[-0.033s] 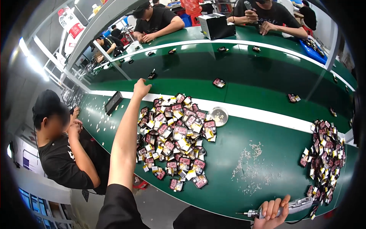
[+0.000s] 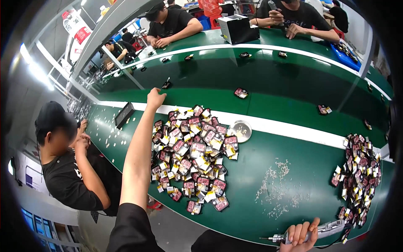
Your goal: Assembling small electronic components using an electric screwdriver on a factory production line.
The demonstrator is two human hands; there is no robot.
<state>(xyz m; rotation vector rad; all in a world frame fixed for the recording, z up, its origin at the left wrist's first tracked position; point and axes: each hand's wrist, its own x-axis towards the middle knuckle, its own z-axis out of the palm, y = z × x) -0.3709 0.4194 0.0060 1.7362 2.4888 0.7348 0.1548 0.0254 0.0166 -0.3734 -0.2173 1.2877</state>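
My left arm stretches forward across the bench, and my left hand [image 2: 156,100] hangs over the near side of the green conveyor belt [image 2: 201,95]. Its fingers look slightly apart, with nothing visible in them. Just beyond the fingertips lies a small black device [image 2: 166,84]. At the lower right, my right hand [image 2: 300,237] is wrapped round a grey electric screwdriver [image 2: 329,229], its thin bit pointing left. A heap of small black-cased devices with pinkish boards and white and yellow tabs [image 2: 198,149] covers the bench beside my left forearm.
Loose tiny screws [image 2: 277,185] are scattered on the green bench; a round metal dish [image 2: 241,131] holds more. Another device pile [image 2: 359,176] stands at the right. A black tray [image 2: 124,114] lies far left. A co-worker [image 2: 69,159] sits at my left; others work across the belt.
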